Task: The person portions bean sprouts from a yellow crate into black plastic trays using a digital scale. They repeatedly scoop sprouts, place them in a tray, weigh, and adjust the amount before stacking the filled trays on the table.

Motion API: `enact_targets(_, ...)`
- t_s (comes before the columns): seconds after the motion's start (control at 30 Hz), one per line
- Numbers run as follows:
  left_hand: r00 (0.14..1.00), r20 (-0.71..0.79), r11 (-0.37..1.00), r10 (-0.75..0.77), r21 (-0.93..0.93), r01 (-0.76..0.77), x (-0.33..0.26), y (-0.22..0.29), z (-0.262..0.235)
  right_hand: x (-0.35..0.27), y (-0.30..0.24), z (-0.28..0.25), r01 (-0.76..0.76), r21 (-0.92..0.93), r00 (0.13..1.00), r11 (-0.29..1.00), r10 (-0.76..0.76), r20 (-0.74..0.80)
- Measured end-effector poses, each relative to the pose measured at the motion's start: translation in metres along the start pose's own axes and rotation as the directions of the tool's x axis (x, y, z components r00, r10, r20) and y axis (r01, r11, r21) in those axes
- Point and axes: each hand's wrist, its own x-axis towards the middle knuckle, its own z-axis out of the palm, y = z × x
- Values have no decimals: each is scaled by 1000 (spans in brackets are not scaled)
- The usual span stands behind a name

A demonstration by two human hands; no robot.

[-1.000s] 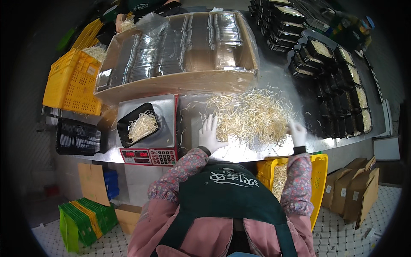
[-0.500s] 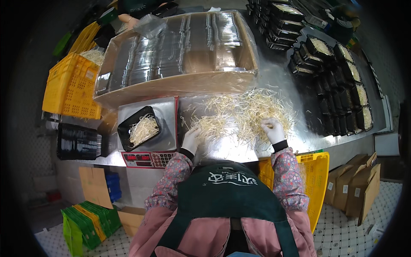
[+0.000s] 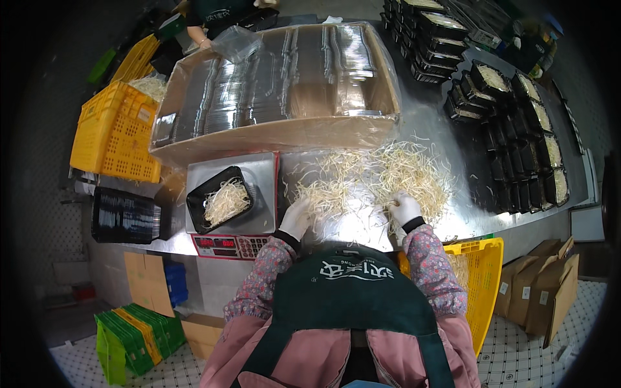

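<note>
Loose bean sprouts (image 3: pixel 414 171) lie in a spread heap on the metal table in front of me. My left hand (image 3: pixel 297 218), in a white glove, is at the heap's left edge with its fingers curled into a small bunch of sprouts. At the near right side, my right hand (image 3: pixel 405 209), also white-gloved, pinches at the sprouts; its fingertips are partly hidden. Left of my left hand, a black plastic tray (image 3: pixel 242 216) partly filled with sprouts sits tilted sideways on a digital scale (image 3: pixel 265 187) with a red lit display.
Behind stands a big carton (image 3: pixel 272 137) of clear plastic lids. Nested black trays (image 3: pixel 126 215) and a yellow crate (image 3: pixel 113 139) stand left. Filled trays (image 3: pixel 491 77) stack up at the right. Another yellow crate (image 3: pixel 488 271) is by my right arm. A co-worker's hand (image 3: pixel 202 40) is beyond the carton.
My right hand has moved left and toward me along the sprouts. My left hand stays nearly in place at the heap's edge. The whole view has shifted slightly, showing more of the co-worker behind.
</note>
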Motion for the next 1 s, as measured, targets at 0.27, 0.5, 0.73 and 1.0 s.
enact_targets(0.27,929,-124,807,347,544,-229,7,-2,11,1,-9,-34,-146,637,974,757,222,-40)
enact_targets(0.5,844,159,-72,512,987,-142,19,-10,23,-12,-21,-43,-166,125,968,978,186,-168)
enact_targets(0.73,895,381,-171,231,922,-348,55,-35,55,-15,-3,-46,-91,5,929,996,86,-360)
enact_targets(1.0,849,432,-394,303,868,-301,99,7,86,-27,-15,-44,-76,170,986,983,100,-137)
